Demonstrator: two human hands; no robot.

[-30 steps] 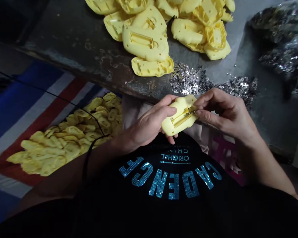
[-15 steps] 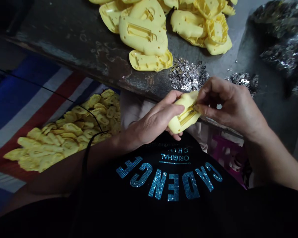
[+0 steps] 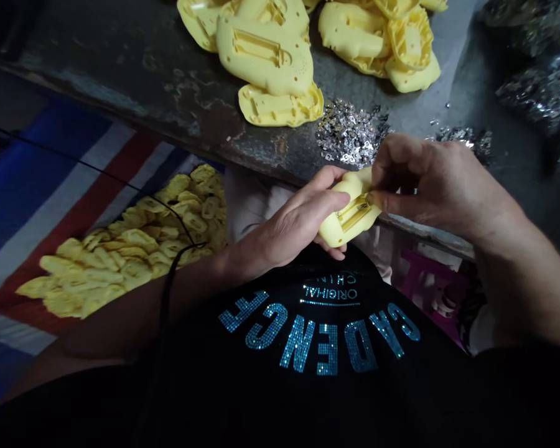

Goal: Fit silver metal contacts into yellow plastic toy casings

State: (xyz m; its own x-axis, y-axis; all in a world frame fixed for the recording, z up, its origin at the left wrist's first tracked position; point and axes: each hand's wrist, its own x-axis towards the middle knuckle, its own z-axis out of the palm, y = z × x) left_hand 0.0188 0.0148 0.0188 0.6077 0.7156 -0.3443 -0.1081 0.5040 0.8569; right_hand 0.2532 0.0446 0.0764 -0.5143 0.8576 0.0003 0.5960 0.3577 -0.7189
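My left hand (image 3: 292, 227) grips a pale yellow plastic shell (image 3: 348, 218) from below and behind, thumb lying along its top. The shell has a rectangular slot with a metal strip in it. My right hand (image 3: 429, 186) is closed in a pinch at the right end of that slot, thumb and forefinger pressed against the metal piece. Both hands hover just in front of the table's near edge (image 3: 270, 165), over my lap. A heap of small silvery metal pieces (image 3: 350, 134) lies on the table right behind the hands.
Several more yellow shells (image 3: 270, 59) are piled at the back of the dark table. A heap of yellow shells (image 3: 130, 246) lies on a striped sheet (image 3: 51, 199) to my lower left. Bags of silvery parts (image 3: 536, 87) sit at the far right.
Both hands with the shell have drifted slightly right and up toward the table edge. The right thumb and forefinger have stayed pinched at the slot's end.
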